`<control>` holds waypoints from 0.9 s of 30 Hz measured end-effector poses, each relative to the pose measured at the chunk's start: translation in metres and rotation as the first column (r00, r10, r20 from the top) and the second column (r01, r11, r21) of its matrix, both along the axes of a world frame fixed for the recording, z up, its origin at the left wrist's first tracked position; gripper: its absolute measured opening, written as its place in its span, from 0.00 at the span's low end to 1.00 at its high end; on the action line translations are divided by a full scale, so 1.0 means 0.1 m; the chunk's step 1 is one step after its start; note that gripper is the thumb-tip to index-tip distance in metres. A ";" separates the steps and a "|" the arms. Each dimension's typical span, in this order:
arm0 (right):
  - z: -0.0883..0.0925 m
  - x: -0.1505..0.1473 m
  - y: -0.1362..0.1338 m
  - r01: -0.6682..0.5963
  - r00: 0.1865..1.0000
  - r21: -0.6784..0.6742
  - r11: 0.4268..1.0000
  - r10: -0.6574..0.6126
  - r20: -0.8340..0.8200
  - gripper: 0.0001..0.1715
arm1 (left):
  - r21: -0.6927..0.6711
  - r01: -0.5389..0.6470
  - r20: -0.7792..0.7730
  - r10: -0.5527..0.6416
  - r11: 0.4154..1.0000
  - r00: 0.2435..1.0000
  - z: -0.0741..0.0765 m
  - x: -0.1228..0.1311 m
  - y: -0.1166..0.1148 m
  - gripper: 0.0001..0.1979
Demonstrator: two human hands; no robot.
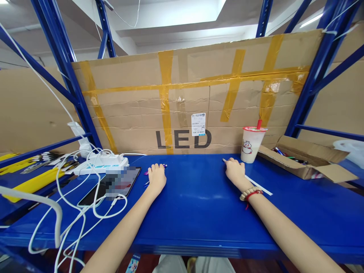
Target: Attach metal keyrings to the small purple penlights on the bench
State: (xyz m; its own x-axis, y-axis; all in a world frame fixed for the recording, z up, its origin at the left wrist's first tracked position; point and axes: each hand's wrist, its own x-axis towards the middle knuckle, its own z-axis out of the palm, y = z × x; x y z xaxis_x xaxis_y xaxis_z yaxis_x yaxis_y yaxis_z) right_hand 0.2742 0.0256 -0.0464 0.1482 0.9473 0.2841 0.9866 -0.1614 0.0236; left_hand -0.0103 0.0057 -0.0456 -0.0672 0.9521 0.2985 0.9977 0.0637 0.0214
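Observation:
My left hand rests on the blue tabletop with its fingers curled over several pens. The purple and blue ends of the pens stick out beside it, and their middles are hidden. To the right, my right hand is closed on a narrow white strip, which lies slantwise under the palm and wrist. A small greyish end shows at the fingertips, in line with the strip. Just beyond this hand stands a lidded drink cup with a red straw.
An open cardboard box with pens sits at the right. On the left are a phone, a partly blurred tablet, a white power strip and tangled white cables. A tall cardboard sheet closes off the back.

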 end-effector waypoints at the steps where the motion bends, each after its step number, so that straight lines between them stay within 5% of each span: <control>1: -0.01 -0.02 0.00 -0.019 1.000 0.017 1.000 0.019 -0.006 0.19 | -0.009 0.013 0.026 -0.013 1.000 1.000 -0.01 0.00 0.01 0.14; 7: -0.07 -0.23 -0.03 -0.327 0.908 0.059 0.943 0.331 -0.258 0.16 | 0.008 0.256 0.314 -0.245 0.967 0.917 -0.12 0.07 0.08 0.12; 12: -0.15 -0.45 -0.08 -0.591 0.737 0.106 0.800 0.588 -0.332 0.14 | 0.075 0.384 0.718 -0.317 0.920 0.620 -0.12 0.27 0.03 0.11; 16: -0.13 -0.56 -0.16 -0.743 0.575 0.160 0.650 0.741 -0.347 0.15 | 0.194 0.431 0.831 -0.381 0.881 0.405 -0.06 0.41 -0.08 0.08; 18: -0.11 -0.61 -0.20 -0.781 0.504 0.169 0.601 0.767 -0.397 0.22 | 0.165 0.456 0.899 -0.324 0.874 0.294 -0.03 0.45 -0.12 0.10; 22: -0.07 -0.68 -0.26 -0.784 0.435 0.183 0.594 0.734 -0.522 0.31 | 0.102 0.522 0.968 -0.206 0.847 0.145 0.00 0.48 -0.18 0.13; 27: -0.06 -0.72 -0.28 -0.838 0.437 0.085 0.539 0.757 -0.486 0.23 | 0.150 0.540 0.988 -0.149 0.828 -0.047 0.00 0.51 -0.21 0.14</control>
